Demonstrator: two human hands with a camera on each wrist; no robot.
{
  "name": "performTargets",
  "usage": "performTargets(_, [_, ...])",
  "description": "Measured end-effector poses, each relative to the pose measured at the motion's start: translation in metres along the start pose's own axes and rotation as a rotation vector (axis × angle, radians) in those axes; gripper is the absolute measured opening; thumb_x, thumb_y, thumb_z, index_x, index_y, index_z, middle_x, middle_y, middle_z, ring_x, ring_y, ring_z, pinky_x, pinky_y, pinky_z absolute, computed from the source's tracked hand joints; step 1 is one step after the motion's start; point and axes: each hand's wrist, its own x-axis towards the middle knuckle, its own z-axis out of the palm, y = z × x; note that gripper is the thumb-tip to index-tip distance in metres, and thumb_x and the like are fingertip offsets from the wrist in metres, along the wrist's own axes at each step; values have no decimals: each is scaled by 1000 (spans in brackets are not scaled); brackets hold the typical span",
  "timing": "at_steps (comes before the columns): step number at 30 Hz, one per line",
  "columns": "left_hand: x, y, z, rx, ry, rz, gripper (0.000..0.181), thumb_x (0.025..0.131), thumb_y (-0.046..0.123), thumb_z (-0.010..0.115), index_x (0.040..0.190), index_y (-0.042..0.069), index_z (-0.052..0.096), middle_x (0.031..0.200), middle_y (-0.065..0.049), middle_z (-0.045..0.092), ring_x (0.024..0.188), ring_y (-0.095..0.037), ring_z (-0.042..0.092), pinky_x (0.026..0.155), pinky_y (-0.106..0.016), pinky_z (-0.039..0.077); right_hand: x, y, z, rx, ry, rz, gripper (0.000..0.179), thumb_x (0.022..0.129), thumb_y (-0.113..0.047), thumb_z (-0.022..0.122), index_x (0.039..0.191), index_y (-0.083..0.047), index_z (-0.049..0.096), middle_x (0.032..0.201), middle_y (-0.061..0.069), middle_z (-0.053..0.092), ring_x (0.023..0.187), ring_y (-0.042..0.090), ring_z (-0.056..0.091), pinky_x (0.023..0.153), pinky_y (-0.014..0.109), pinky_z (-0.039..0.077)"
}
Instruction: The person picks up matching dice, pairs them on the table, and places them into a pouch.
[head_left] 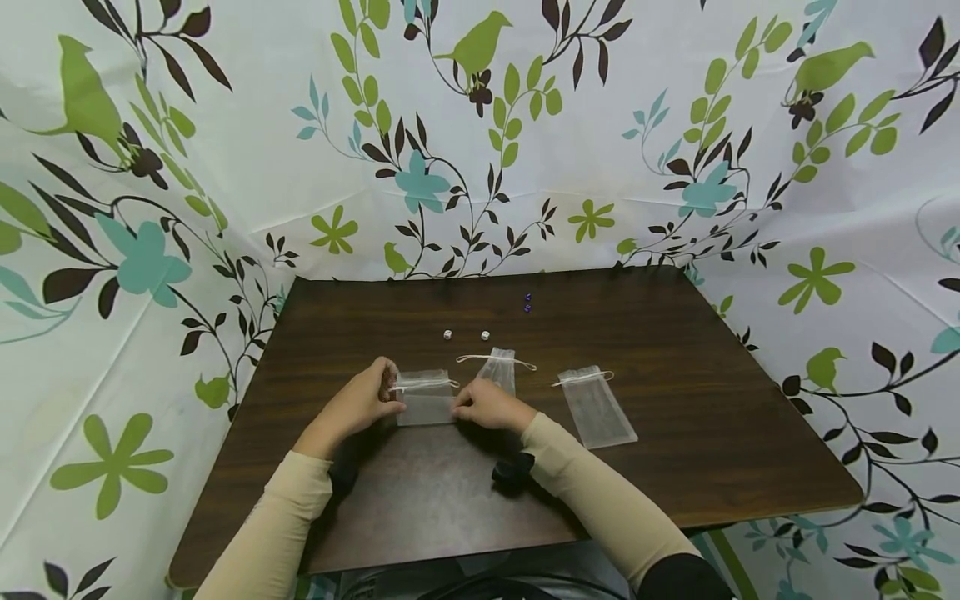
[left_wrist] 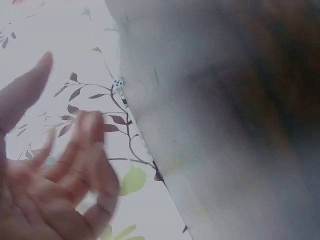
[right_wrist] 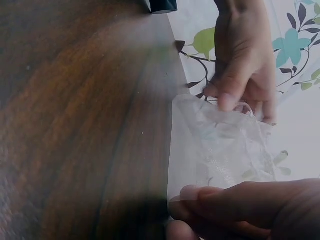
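Observation:
A sheer white drawstring bag [head_left: 425,407] lies flat over the table between both hands. My right hand [head_left: 491,406] pinches its lower right corner between thumb and fingers, seen close up in the right wrist view, where the bag [right_wrist: 215,145] stretches toward the other hand. At the opposite edge is my left hand [head_left: 362,400], thumb by the side of the bag near the cord. In the left wrist view the left hand [left_wrist: 60,185] has its thumb spread away from loosely bent fingers, nothing between them. A second sheer bag [head_left: 501,367] lies partly hidden behind my right hand.
A third sheer bag [head_left: 597,408] lies to the right. Beyond the bags sit two white dice [head_left: 447,335] and two small dark blue dice [head_left: 528,308]. The dark wooden table [head_left: 712,433] meets a patterned cloth [head_left: 585,133] at its back and sides.

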Motion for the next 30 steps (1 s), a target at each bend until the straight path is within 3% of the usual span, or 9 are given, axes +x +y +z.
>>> performTargets(3, [3,-1,-1,12,46,123,52,77,11,82,118,6,50,104,-8,55,91,-23,58,79,-40,49,-1,0,0,1,1,-1,12,91,-17,68,94,-10,77,97,2,74,95,17,67,83,29,51])
performTargets(6, [4,-1,-2,59,47,168,37,79,11,80,110,9,62,100,-4,58,87,-20,58,76,-39,50,-1,0,0,-5,5,-8,12,91,-18,68,94,-11,77,96,2,74,93,17,67,81,27,52])
performTargets(10, [5,-2,-3,61,-6,153,13,82,15,78,92,16,69,84,6,61,73,-12,53,67,-30,46,-1,0,0,-22,2,-16,12,92,-18,67,94,-11,77,95,1,74,91,15,67,79,25,51])
performTargets(15, [5,-3,-4,38,-55,154,8,84,16,75,83,20,68,76,11,62,67,-8,51,63,-26,44,-1,-1,1,-10,48,-42,13,91,-17,68,100,-7,69,93,2,71,84,13,65,75,26,50])
performTargets(20, [4,-1,-5,74,-71,184,8,84,16,75,81,20,68,76,12,63,65,-4,51,63,-26,45,3,-11,1,32,225,-180,59,87,-24,74,134,-8,43,120,8,58,99,19,61,84,30,50])
performTargets(22, [3,1,-6,82,-84,191,8,85,16,74,81,19,68,76,11,63,66,-4,51,63,-26,45,5,-17,0,-1,265,-238,66,86,-27,74,140,-12,39,132,8,51,112,20,56,93,32,47])
performTargets(25, [2,2,-7,67,-98,183,8,85,16,74,81,19,68,76,10,62,65,-6,51,61,-25,45,8,-24,-1,-62,240,-274,45,90,-28,70,129,-15,53,131,2,52,107,14,57,90,27,47])
performTargets(28, [1,2,-7,55,-95,181,9,85,16,74,81,20,67,77,10,62,65,-6,51,61,-25,44,10,-26,-2,-107,189,-271,18,92,-25,67,107,-15,65,117,-2,59,94,8,59,81,22,49])
performTargets(30, [0,0,-7,55,-88,178,10,84,17,75,81,21,67,77,11,63,65,-6,51,61,-25,45,11,-25,-2,-125,174,-277,11,93,-24,66,98,-15,67,110,-3,62,92,7,59,78,20,49])
